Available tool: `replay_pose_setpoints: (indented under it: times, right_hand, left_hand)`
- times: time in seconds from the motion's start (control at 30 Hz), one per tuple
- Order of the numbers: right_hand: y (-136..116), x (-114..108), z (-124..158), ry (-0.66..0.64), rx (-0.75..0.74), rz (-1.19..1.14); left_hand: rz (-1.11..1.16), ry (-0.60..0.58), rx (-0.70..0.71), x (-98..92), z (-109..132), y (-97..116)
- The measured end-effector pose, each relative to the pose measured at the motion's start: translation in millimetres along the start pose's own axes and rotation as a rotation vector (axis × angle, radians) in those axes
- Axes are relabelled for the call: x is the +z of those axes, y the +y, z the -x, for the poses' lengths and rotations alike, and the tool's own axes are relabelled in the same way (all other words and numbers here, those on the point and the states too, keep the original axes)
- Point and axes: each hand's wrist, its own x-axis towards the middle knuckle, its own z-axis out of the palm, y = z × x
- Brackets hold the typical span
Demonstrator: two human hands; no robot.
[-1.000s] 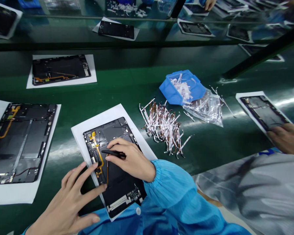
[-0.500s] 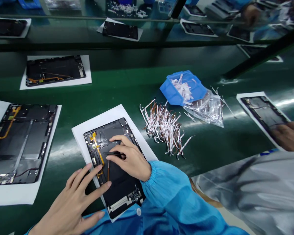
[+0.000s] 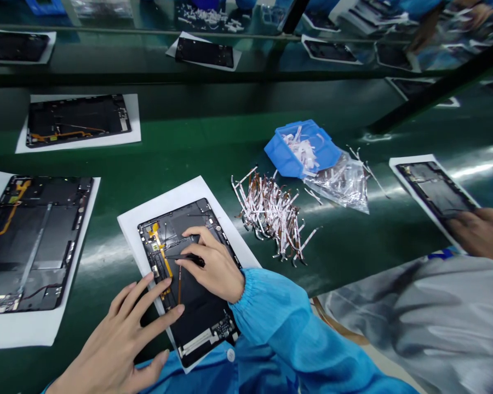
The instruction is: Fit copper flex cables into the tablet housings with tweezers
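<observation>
In front of me an opened tablet housing (image 3: 201, 295) lies tilted on a white sheet (image 3: 129, 219). My right hand (image 3: 213, 265) grips dark tweezers (image 3: 195, 258), whose tips point left at the orange flex cable (image 3: 163, 251) along the housing's left side. My left hand (image 3: 127, 328) is spread, with fingertips resting on the housing's left edge and its interior. Near those fingertips a thin brown strip (image 3: 179, 287) runs lengthwise inside the housing. Whether the tweezers pinch anything is too small to tell.
Right of the housing lies a pile of white-and-brown strips (image 3: 271, 213), near a blue bin (image 3: 283, 150) and a clear plastic bag (image 3: 345, 183). More housings (image 3: 45, 241) lie left and on the conveyor behind (image 3: 78, 120). A co-worker's hand (image 3: 482, 232) works at a housing on the right.
The tweezers' tips have shifted slightly left toward the orange flex cable. The left hand keeps its place. The housing on the conveyor behind has moved left. The view has shifted a little.
</observation>
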Motion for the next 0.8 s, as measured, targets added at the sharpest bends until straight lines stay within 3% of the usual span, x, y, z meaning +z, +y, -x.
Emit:
replay_pose_setpoints:
  times: [0.37,0.5,0.8]
  right_hand:
    - [5,0,3,0.005,-0.110,0.110]
    - [3,-1,4,-0.008,-0.086,0.124]
    - [-3,-11,-18,-0.028,-0.013,-0.054]
  left_hand:
    - [-0.009,0.008,0.007,2.3,0,-1]
    - [-0.061,0.028,0.026,5.4,-1,0]
    - [-0.001,0.046,-0.220,2.1,-26,-2]
